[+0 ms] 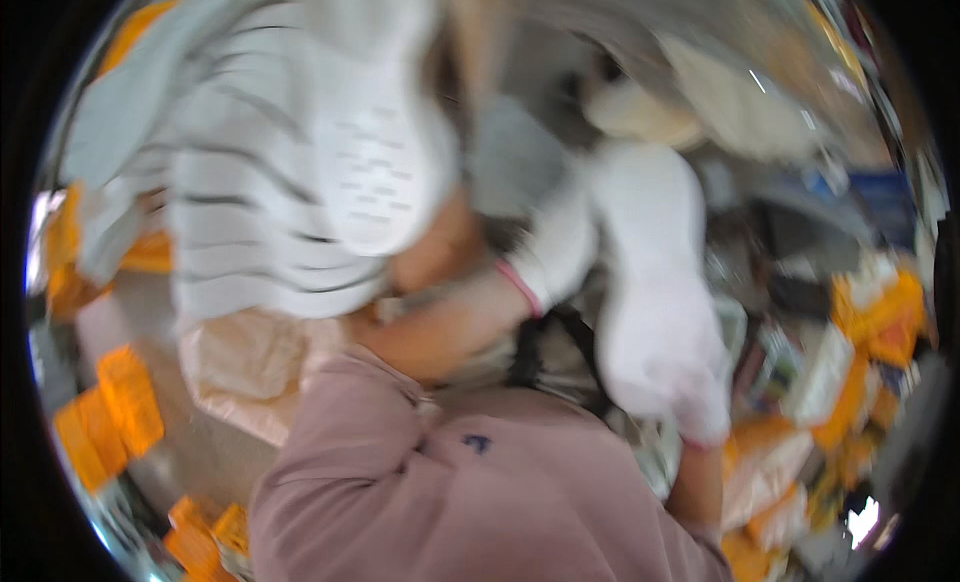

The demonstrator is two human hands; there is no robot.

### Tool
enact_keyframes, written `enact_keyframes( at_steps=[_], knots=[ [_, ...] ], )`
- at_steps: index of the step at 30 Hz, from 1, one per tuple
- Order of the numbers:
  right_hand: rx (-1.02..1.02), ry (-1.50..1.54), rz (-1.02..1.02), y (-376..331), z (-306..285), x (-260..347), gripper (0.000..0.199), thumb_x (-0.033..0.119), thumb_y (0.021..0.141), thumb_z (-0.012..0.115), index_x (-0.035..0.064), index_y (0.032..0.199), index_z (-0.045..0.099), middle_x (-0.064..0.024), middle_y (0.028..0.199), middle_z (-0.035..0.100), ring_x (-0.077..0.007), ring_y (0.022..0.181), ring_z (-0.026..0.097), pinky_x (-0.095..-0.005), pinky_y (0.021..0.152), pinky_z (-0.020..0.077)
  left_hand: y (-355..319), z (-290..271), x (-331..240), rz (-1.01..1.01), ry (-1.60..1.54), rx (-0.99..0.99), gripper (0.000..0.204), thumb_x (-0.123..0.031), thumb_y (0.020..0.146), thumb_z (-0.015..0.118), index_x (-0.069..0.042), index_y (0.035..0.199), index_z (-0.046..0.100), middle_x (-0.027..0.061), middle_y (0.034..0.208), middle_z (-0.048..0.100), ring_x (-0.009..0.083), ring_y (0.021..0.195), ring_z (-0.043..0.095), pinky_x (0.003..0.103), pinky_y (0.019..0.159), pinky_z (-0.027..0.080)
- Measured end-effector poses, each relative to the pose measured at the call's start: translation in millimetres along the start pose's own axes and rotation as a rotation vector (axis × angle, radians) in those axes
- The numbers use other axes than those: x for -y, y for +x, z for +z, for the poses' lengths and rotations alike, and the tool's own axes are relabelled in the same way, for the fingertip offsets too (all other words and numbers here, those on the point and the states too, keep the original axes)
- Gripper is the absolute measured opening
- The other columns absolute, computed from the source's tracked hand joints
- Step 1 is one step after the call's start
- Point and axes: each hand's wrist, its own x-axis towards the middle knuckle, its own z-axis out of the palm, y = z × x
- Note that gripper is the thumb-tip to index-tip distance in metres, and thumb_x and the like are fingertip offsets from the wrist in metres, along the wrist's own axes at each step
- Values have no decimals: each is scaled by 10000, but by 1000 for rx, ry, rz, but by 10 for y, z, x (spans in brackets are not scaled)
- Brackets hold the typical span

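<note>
My left hand (560,247), in a white glove with a pink cuff, reaches across to the right. It meets the left edge of a long white piece shaped like a shoe sole (650,197); its fingers are hidden and smeared. At the lower end of that piece, my right hand (675,377), also gloved in white, closes around it. Motion blur softens the border between glove and piece. A pile of white shoe soles (255,192) rises at the left. On top, one sole with a brown side and small slots (375,177) lies nearest my left forearm.
Under the pile is a pale, crumpled plastic bag (250,362). Orange packets (115,412) lie at the far left, with more orange packages (880,312) and white ones at the right. Blurred clear sheeting (770,52) and cream pieces (645,112) fill the upper right.
</note>
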Motion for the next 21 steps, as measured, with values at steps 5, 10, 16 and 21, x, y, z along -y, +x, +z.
enact_keyframes(
  at_steps=[5, 10, 16, 21],
  knots=[
    [-495, -1055, 0, -441, -447, 58, 634, 259, 824, 809, 42, 1402, 662, -208, 1196, 751, -371, 1110, 734, -428, 925, 590, -803, -790, -978, 640, 704, -212, 323, -327, 912, 791, -44, 1027, 685, 150, 973, 656, 352, 857, 649, 458, 836, 535],
    [-505, -1380, -31, -195, -153, -282, 639, 225, 880, 749, -54, 1434, 595, -257, 1393, 643, -437, 1309, 595, -485, 1122, 473, -639, -1253, -959, 201, 1239, -751, 568, -319, 873, 775, -31, 1335, 613, 204, 1248, 620, 377, 1279, 493, 476, 1090, 452],
    [194, -910, -922, 737, 1624, 362, 697, 162, 851, 839, -10, 1481, 597, -250, 1497, 599, -399, 1389, 579, -453, 1172, 455, -806, -1733, -1013, 239, 528, -578, 646, -192, 906, 743, -2, 1492, 548, 151, 1343, 658, 263, 1283, 608, 397, 1072, 512],
    [365, -485, -680, 1033, 3073, 1045, 1093, 253, 804, 916, -36, 1655, 293, -277, 1606, 454, -349, 1468, 481, -429, 1204, 410, -1521, -1710, -822, 232, 504, -600, 759, -193, 888, 791, 39, 1550, 501, 130, 1422, 639, 160, 1255, 610, 329, 1097, 484]
  ],
)
